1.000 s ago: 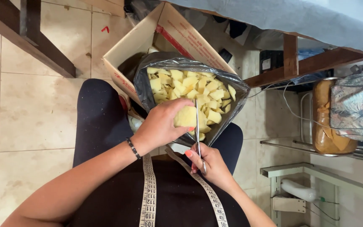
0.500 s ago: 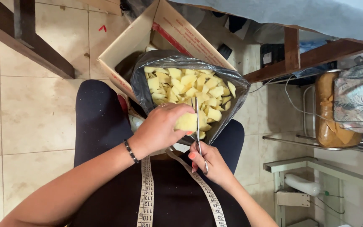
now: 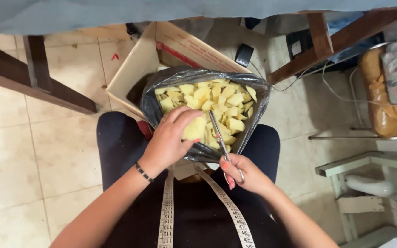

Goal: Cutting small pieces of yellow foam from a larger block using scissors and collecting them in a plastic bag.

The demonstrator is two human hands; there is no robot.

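Presently the left hand [image 3: 168, 142] grips a yellow foam piece [image 3: 195, 128] in closed fingers, just above the grey bag [image 3: 150, 103] of yellow pieces resting on the lap. Right hand [image 3: 244, 174] fingers are looped through the scissors [image 3: 221, 142], blades against the piece; a measuring tape [image 3: 166, 216] hangs below.

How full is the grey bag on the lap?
Nearly full: pale yellow pieces heap close to the open rim of the grey bag.

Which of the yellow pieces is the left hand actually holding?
The large yellow piece pinched in the left hand above the bag's near edge; it is bigger than the rest, which lie loose in the dark plastic bag.
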